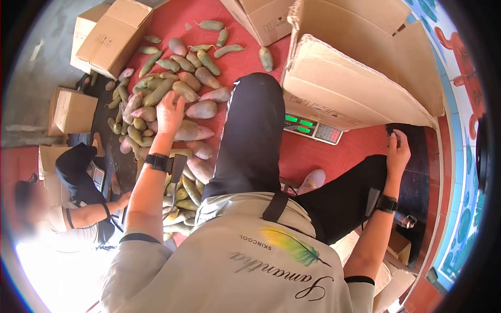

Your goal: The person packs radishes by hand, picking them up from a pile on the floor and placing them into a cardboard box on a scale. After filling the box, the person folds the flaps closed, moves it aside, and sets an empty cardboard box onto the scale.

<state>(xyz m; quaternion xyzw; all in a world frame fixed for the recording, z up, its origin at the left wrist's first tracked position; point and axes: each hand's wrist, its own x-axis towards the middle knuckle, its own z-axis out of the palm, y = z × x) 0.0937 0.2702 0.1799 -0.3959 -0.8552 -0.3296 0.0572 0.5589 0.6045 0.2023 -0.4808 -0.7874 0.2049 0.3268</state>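
Note:
My left hand is stretched over a pile of long green and pinkish radish-like vegetables on a red floor covering. Its fingertips point forward among the vegetables, apart and seemingly touching them. No vegetable is visibly lifted in it. My right hand hangs beyond my right knee, near the lower corner of a large open cardboard box. Its fingers are loosely bent and apart, with nothing seen in them. The box sits on a scale with lit green displays. Its inner bottom is hidden.
More cardboard boxes stand at the upper left and top middle. At the left, another person sits near a second scale, one arm toward the pile. A painted blue wall borders the right side.

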